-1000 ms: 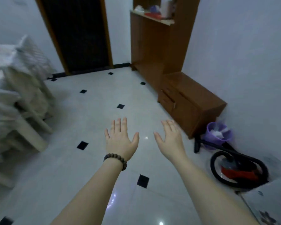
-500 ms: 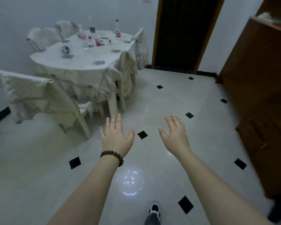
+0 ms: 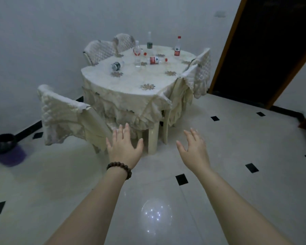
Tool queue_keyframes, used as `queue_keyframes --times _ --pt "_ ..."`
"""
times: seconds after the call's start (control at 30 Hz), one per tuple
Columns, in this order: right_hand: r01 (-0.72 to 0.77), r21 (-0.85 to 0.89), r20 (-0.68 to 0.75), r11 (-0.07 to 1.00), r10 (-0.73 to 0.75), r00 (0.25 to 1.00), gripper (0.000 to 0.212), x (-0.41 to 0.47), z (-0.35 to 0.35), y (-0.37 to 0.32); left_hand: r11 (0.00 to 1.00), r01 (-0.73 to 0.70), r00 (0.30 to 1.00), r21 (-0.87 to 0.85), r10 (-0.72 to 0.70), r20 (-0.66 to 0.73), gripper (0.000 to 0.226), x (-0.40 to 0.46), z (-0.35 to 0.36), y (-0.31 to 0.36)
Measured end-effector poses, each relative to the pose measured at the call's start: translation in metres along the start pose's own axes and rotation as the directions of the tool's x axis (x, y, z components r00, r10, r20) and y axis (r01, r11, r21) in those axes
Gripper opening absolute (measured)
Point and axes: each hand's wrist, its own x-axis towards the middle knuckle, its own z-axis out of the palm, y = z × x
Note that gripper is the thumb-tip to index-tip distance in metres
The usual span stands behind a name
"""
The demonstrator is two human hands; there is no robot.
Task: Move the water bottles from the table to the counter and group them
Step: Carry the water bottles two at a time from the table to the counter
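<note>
- The round table (image 3: 131, 85), draped in a cream cloth, stands ahead against the grey wall and serves as the landmark.
- Five water bottles sit on its far half: a dark-labelled bottle (image 3: 149, 40) upright at the far edge, a red-capped bottle (image 3: 177, 46) upright at the far right, and a clear bottle (image 3: 137, 53) upright near the middle.
- A red-labelled bottle (image 3: 156, 60) lies on its side just right of the clear one; another bottle (image 3: 117, 65) lies on its side toward the table's left edge.
- The left hand (image 3: 125, 147), with a bead bracelet (image 3: 119, 168) on its wrist, is held out in the air short of the table, fingers straight and spread, holding nothing.
- The right hand (image 3: 194, 149) hangs beside it, fingers loosely spread, also holding nothing.
- Covered chairs (image 3: 65, 115) ring the table.
</note>
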Motion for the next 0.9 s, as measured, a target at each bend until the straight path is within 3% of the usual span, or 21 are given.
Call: queue_keyframes --times 0.43,0.9 --pt "0.106 -0.003 0.100 0.994 -0.105 0.989 0.056 0.234 0.059 -0.036 0.987 0.160 0.986 0.032 -0.159 -0.043 0.074 0.203 0.037 -0.017" --pt "0.139 0.007 0.175 0.990 -0.138 0.975 0.056 0.512 0.191 -0.128 0.987 0.154 0.988 0.053 -0.153 -0.031 0.073 0.504 0.069 -0.084"
